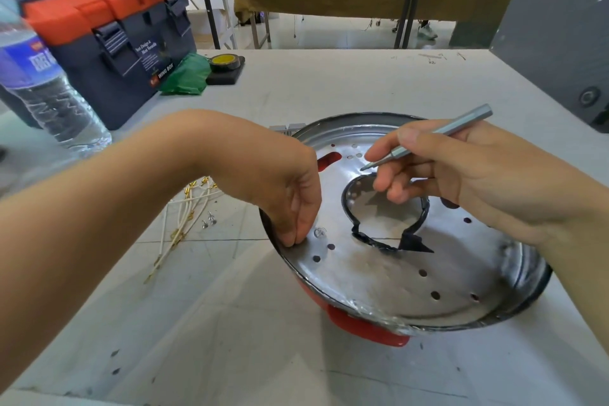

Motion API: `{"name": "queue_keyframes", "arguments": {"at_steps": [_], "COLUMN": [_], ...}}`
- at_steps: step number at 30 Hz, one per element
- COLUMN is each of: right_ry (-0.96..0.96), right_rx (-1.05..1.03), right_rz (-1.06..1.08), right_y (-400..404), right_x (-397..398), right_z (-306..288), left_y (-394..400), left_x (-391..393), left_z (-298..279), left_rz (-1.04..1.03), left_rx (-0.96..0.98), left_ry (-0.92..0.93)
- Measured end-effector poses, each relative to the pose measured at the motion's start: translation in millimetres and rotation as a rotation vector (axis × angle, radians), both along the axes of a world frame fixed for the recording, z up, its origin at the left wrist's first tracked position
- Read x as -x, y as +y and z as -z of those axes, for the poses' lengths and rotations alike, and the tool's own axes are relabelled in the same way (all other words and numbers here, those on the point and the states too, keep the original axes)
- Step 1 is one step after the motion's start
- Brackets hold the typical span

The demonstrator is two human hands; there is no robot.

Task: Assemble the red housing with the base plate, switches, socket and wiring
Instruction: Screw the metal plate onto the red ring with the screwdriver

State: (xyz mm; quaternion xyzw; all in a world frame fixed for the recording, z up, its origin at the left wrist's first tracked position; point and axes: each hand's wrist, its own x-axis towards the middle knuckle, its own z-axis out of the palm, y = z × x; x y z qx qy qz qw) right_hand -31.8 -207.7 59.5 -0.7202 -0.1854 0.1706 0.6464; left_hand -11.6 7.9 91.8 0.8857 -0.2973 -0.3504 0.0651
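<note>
The left hand (293, 208) pinches something small, likely a screw, at the plate (379, 270) rim; the plate sits in the red housing (365, 328) on the counter (230, 323). The right hand (461, 175) grips a screwdriver (428, 142) above. Fastening seems underway: next, seat the tip squarely.

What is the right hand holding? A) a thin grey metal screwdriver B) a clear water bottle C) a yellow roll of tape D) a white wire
A: the right hand pinches a thin grey metal screwdriver above the round silver base plate.
</note>
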Motion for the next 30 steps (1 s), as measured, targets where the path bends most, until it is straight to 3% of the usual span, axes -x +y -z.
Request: {"name": "queue_keyframes", "arguments": {"at_steps": [7,17,30], "right_ry": [-0.004,-0.044,-0.251], "right_rx": [0.010,0.086,0.368], "right_rz": [-0.004,-0.051,-0.181], "right_y": [2,25,54], "right_x": [3,10,14], "right_z": [-5,-16,-13], "left_y": [0,16,13], "left_x": [5,11,13], "left_z": [1,7,7], "left_rz": [0.009,-0.057,-0.070], "left_rx": [-0.005,0.158,0.131], "left_ry": [-0.100,-0.120,-0.188]}}
